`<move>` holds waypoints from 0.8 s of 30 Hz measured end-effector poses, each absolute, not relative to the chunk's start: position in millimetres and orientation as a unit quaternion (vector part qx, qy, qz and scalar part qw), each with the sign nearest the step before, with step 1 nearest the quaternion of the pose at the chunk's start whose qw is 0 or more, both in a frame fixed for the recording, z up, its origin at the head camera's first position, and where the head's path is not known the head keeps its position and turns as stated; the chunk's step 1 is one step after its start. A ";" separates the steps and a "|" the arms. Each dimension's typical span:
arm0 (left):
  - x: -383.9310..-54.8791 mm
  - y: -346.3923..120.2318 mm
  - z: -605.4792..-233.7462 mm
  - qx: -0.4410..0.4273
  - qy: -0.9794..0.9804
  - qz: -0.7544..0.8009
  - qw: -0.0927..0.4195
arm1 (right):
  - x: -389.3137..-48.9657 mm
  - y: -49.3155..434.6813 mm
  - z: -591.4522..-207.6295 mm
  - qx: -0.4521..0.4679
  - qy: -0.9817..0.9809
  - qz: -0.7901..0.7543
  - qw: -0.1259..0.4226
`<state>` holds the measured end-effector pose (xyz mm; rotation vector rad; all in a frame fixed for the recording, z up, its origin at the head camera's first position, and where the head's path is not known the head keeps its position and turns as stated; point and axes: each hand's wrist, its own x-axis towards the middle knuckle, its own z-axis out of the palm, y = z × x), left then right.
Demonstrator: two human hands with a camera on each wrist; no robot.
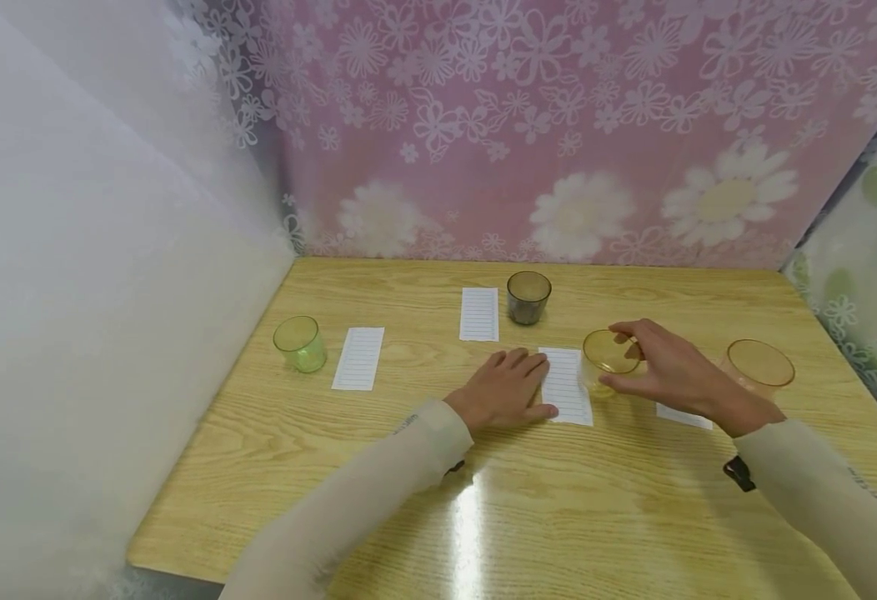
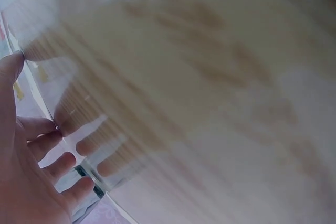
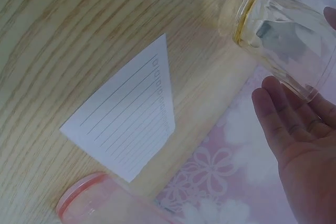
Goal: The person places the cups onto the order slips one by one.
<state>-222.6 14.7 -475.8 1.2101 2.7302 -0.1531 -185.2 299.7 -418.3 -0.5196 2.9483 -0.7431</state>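
Observation:
A yellow-tinted glass cup (image 1: 609,354) stands at or on the right edge of a lined paper slip (image 1: 566,387). My right hand (image 1: 671,375) grips it, thumb on the near side and fingers on the far side; in the right wrist view the cup (image 3: 286,40) lies between fingers and thumb. My left hand (image 1: 504,387) rests palm down, fingertips and thumb touching the slip's left edge. In the left wrist view this hand (image 2: 37,166) has its fingers spread along an edge; the rest there is blurred.
A dark grey cup (image 1: 528,298) stands beside a paper slip (image 1: 479,314) at the back. On the left are a green cup (image 1: 303,346) and another slip (image 1: 358,358). An orange-pink cup (image 1: 761,367) stands right, near a partly hidden slip (image 1: 684,415). Curtains border the wooden table (image 1: 581,517).

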 end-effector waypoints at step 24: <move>-219.5 26.1 -476.4 0.384 0.917 -0.059 0.087 | -188.9 274.2 -430.1 -0.210 0.943 -0.257 0.012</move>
